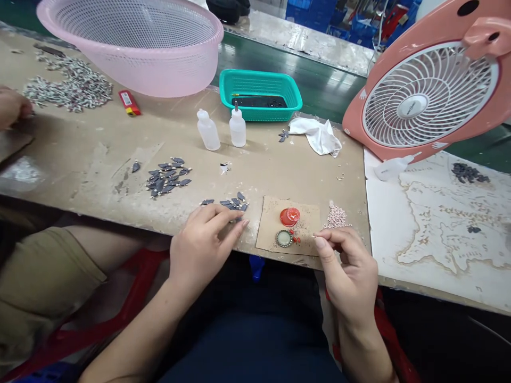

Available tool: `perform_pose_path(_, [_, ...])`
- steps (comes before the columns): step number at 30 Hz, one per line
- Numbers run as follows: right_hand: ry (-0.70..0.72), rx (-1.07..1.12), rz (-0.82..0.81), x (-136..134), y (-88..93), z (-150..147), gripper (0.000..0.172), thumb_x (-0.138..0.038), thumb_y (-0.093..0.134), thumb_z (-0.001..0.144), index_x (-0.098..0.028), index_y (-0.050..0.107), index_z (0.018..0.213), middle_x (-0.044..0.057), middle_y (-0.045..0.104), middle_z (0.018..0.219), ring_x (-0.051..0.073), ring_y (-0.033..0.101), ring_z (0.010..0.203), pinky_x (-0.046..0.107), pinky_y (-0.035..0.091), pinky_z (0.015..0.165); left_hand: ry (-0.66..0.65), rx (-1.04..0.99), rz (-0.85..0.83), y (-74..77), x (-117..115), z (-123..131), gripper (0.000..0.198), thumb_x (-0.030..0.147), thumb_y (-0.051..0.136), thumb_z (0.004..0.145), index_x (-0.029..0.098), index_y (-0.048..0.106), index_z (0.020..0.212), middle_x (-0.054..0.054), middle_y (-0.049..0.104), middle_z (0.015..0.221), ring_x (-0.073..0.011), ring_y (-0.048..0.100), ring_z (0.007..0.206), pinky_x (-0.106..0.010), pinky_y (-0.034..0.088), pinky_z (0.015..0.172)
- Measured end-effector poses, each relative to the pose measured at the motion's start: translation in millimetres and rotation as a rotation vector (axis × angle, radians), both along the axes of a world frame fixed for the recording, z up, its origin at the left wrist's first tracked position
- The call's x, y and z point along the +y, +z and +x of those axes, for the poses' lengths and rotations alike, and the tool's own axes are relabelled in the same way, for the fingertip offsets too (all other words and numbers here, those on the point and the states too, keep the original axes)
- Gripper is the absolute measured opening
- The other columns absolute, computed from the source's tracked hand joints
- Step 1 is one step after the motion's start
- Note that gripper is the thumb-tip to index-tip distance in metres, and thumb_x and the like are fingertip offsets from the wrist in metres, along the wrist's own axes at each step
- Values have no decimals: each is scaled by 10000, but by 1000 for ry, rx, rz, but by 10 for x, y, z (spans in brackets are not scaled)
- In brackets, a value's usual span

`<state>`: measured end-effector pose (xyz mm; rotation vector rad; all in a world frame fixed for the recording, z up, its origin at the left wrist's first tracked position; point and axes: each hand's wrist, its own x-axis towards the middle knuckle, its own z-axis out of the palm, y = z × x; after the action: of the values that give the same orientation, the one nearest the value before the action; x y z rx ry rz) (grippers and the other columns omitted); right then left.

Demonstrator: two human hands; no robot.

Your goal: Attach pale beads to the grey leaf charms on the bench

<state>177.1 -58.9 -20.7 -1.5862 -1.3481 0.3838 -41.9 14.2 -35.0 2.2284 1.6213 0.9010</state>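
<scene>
My left hand (205, 242) rests at the table's front edge, fingers curled down onto a small group of dark leaf-shaped charms (231, 202). My right hand (345, 266) is closed in a pinch on a thin needle-like tool whose tip points left toward a round green-centred cap (284, 238). That cap and a red cap (289, 216) sit on a small cardboard square (307, 226). A heap of tiny pinkish beads (336, 216) lies just right of the square.
A larger pile of dark charms (166, 178), two small squeeze bottles (208, 130), a teal basket (259, 96), a white cloth (317, 135), a pink basket (131, 42), a red lighter (129, 102) and a pink fan (429, 90) are on the table. Another person's hand (11, 106) is at far left.
</scene>
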Motion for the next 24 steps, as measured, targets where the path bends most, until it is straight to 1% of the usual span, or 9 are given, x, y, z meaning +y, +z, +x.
perform_pose_path(2, [5, 55, -30, 63, -22, 21, 84, -284, 645, 895, -222, 693, 864, 10, 618, 810, 154, 577, 744, 294, 486, 650, 17, 156, -13, -24, 69, -57, 141, 365, 690, 892, 249, 748, 946, -25, 722, 939, -244, 663, 931, -332, 494, 719])
perform_pose_path(4, [9, 71, -59, 124, -38, 26, 94, -298, 649, 892, -224, 697, 859, 8, 623, 811, 150, 574, 735, 289, 484, 645, -1, 245, -38, -12, 117, -66, 144, 388, 707, 877, 252, 740, 909, -17, 730, 929, -256, 671, 924, -330, 470, 653])
perform_pose_path(8, [20, -3, -94, 230, -40, 26, 102, -300, 644, 892, -228, 711, 868, 3, 627, 801, 145, 570, 707, 295, 489, 648, -51, 341, -85, 68, 179, -38, 96, 358, 719, 861, 273, 720, 816, -3, 736, 875, -264, 670, 828, -321, 393, 555])
perform_pose_path(12, [45, -136, -86, 301, -27, 43, 113, -278, 618, 907, -216, 714, 903, 17, 646, 842, 151, 599, 751, 311, 503, 694, -91, 399, -74, 113, 211, -44, 107, 310, 678, 865, 251, 696, 778, -16, 713, 803, -268, 660, 783, -321, 365, 540])
perform_pose_path(14, [52, -215, -96, 322, -17, 49, 119, -269, 604, 915, -210, 708, 910, 25, 649, 851, 162, 607, 784, 323, 507, 712, -80, 375, -70, 114, 212, -62, 102, 296, 651, 869, 240, 688, 792, -15, 704, 796, -262, 663, 790, -323, 382, 558])
perform_pose_path(16, [62, -289, -114, 336, -2, 50, 124, -260, 590, 920, -206, 701, 906, 27, 649, 844, 168, 604, 791, 330, 503, 713, -68, 296, -100, 112, 206, -83, 91, 296, 630, 880, 236, 680, 833, -6, 701, 822, -243, 665, 809, -317, 411, 591])
perform_pose_path(20, [61, -391, -129, 354, 32, 39, 132, -249, 581, 921, -188, 695, 895, 29, 643, 816, 174, 598, 781, 331, 491, 703, -123, 56, -224, 97, 184, -117, 97, 286, 593, 915, 218, 660, 902, 4, 682, 850, -182, 648, 785, -292, 464, 680])
perform_pose_path(22, [54, -431, -127, 366, 49, 31, 135, -244, 579, 921, -179, 694, 891, 34, 642, 809, 178, 599, 777, 333, 489, 700, -148, -41, -231, 77, 169, -124, 101, 277, 586, 924, 206, 658, 916, 2, 672, 847, -164, 636, 768, -285, 475, 709])
perform_pose_path(24, [54, -473, -129, 379, 65, 24, 135, -237, 579, 918, -174, 694, 884, 36, 642, 801, 182, 601, 768, 333, 485, 693, -169, -93, -216, 51, 151, -127, 100, 270, 590, 927, 197, 658, 917, -3, 668, 850, -162, 631, 778, -282, 480, 726])
